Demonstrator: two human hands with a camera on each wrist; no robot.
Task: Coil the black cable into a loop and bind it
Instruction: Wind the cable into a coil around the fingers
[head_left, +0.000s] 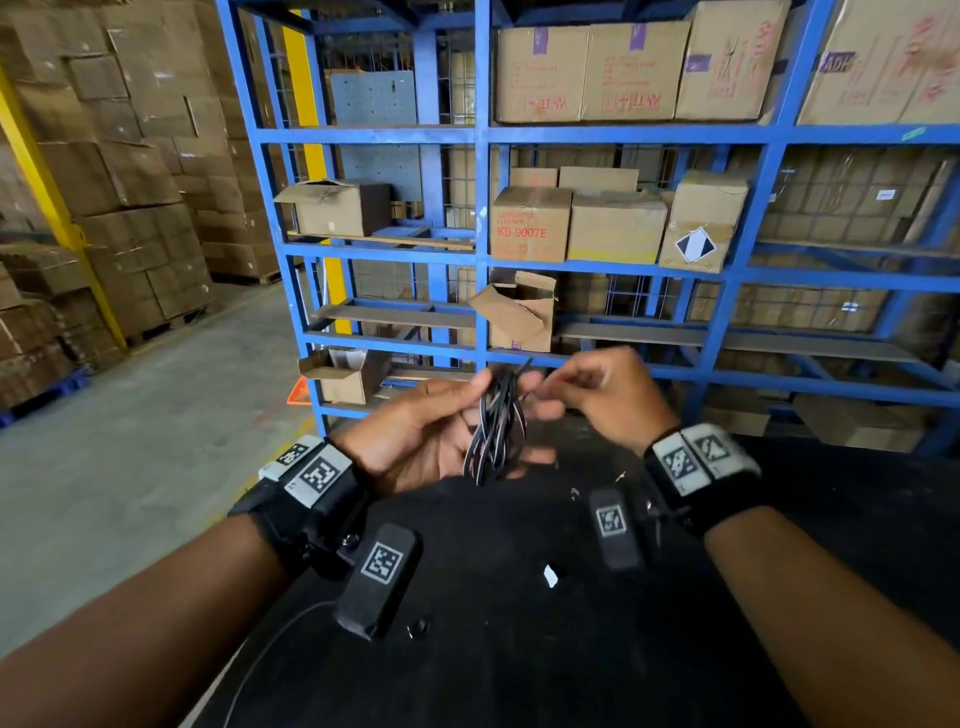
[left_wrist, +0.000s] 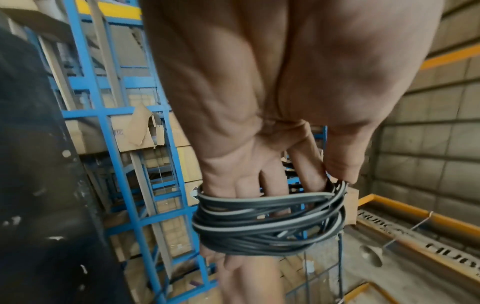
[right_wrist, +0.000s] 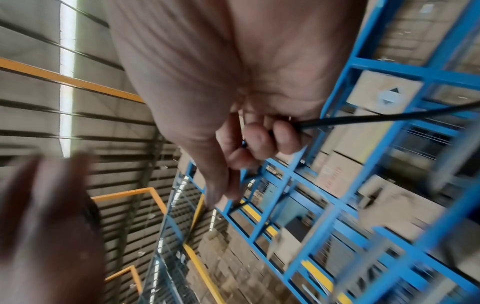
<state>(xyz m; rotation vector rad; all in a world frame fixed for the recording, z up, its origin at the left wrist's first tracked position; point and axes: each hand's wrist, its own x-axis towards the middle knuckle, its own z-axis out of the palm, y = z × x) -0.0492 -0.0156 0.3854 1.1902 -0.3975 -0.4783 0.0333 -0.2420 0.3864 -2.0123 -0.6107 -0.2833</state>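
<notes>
Black cable (left_wrist: 267, 224): light, limp, springy coil wound round the straight fingers of the left hand (head_left: 426, 436), thumb pinning the turns; free tail pinched in the right hand (head_left: 597, 400) just beside it, best gripped near the bundle's middle.

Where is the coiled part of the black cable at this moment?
In the head view the black cable sits centre frame, wound around the fingers of the left hand, just left of the right hand, above the black table.
</notes>
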